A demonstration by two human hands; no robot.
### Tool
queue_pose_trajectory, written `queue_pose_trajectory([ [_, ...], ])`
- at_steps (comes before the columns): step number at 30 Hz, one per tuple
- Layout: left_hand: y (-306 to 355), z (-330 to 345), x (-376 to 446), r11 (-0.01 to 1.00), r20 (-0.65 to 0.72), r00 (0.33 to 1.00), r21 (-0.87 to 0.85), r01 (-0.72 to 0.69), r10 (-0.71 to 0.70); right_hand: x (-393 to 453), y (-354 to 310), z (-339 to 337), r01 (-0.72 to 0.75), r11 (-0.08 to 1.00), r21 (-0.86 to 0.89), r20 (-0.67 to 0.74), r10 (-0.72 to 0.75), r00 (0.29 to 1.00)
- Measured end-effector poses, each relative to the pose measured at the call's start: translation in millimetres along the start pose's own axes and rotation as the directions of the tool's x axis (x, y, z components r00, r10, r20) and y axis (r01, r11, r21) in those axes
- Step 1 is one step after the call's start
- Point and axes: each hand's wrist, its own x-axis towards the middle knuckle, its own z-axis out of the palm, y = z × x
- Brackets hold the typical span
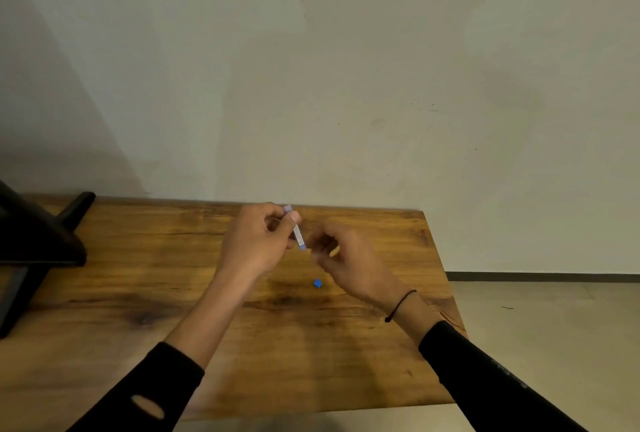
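Observation:
Above the wooden table my left hand pinches a thin white tube with blue ends, held tilted between thumb and fingers. Just to its right, my right hand is blurred, with curled fingers near the tube's lower blue end; whether it touches the tube I cannot tell. A small blue cap lies on the table below the two hands.
A black stand with an angled leg occupies the table's left side. The table's back edge meets a pale wall. Its right edge drops to a light floor.

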Motion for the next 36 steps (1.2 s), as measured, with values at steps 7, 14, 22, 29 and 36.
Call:
queue_pose_trajectory([
  [7, 5.0, 4.5, -5.4, 1.000, 0.023, 1.000, -0.016, 0.002, -0.001, -12.8, 15.2, 31.6, 0.198, 0.813, -0.548, 0.286, -0.041, 0.957],
  [14, 3.2, 3.3, -5.4, 0.996, 0.078, 0.997, 0.079, -0.032, 0.025, -5.7, 18.8, 23.8, 0.089, 0.839, -0.537, 0.214, 0.034, 0.976],
  [22, 2.5, 8.8, -13.4, 0.909, 0.172, 0.979, 0.380, -0.171, 0.112, 10.4, 10.1, -25.7, -0.102, 0.955, 0.279, -0.225, 0.168, 0.960],
  [29, 8.2, 14.8, -18.3, 0.856, 0.199, 0.971, 0.471, -0.214, 0.133, 12.6, -2.2, -28.7, 0.044, 0.913, 0.405, -0.212, 0.047, 0.976],
  [36, 9.0, 17.3, -20.1, 0.817, 0.228, 0.961, 0.516, -0.256, 0.157, 11.7, -3.2, -29.6, 0.026, 0.939, 0.342, -0.160, 0.031, 0.987],
])
